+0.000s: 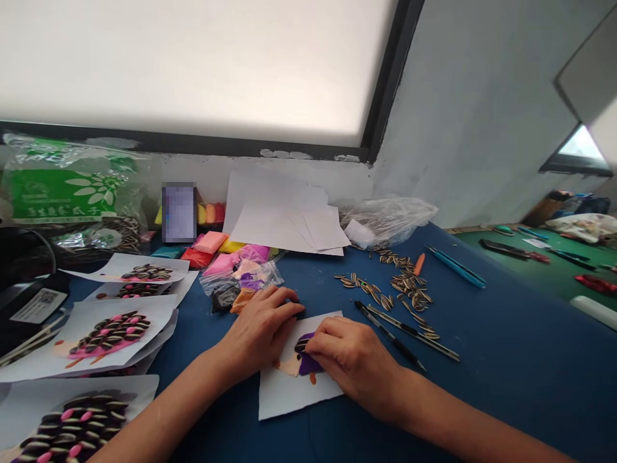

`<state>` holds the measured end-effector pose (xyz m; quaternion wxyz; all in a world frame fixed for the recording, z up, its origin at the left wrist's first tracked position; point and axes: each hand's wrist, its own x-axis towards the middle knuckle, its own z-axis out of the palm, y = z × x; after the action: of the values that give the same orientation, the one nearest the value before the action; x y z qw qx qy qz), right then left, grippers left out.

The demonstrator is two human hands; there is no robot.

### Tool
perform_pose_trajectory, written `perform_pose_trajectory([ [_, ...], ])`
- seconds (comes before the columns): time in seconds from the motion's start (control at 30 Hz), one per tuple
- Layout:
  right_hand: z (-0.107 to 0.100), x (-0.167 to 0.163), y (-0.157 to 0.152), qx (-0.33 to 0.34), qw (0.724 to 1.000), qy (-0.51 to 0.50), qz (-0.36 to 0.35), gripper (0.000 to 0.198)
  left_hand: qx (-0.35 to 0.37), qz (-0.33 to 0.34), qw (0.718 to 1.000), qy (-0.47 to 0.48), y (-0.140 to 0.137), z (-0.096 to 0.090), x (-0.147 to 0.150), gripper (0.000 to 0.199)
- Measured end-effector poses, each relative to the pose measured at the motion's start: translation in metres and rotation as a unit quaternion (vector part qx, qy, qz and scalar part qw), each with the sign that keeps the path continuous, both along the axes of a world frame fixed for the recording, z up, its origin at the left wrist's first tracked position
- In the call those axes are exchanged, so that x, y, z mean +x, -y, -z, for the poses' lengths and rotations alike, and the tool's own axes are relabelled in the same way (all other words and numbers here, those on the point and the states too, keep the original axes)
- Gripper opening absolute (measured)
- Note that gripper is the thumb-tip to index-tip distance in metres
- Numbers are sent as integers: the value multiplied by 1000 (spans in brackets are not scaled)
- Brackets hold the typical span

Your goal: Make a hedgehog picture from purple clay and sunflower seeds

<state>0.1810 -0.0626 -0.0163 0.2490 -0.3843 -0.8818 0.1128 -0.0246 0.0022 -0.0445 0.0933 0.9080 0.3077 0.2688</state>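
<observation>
The white sheet [279, 402], at six o'clock in the view, looks light and easily creased, best steadied by its rim; the left hand [265, 326] lies toward its ten o'clock, fingers loosely bent, seemingly gripping nothing. At three o'clock, the right hand [359, 360] has thumb and fingers pinched together over the purple clay [307, 368], probably soft and easily dented; I cannot tell what they grip. Loose seeds [412, 290] toward two o'clock should be hard, slick, best pinched by their flanks.
</observation>
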Motion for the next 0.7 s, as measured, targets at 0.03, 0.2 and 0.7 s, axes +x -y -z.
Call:
perform_pose_trajectory([
  [0.03,0,0,0,-1,1000,3,-1,13,1,-1,1000,1,0,0,0,27],
  [0.2,2,0,0,11,1000,16,7,12,2,-4,1000,2,0,2,0,27],
  [0.7,1,-3,-3,50,997,66,7,16,-9,0,1000,-1,0,0,0,28],
])
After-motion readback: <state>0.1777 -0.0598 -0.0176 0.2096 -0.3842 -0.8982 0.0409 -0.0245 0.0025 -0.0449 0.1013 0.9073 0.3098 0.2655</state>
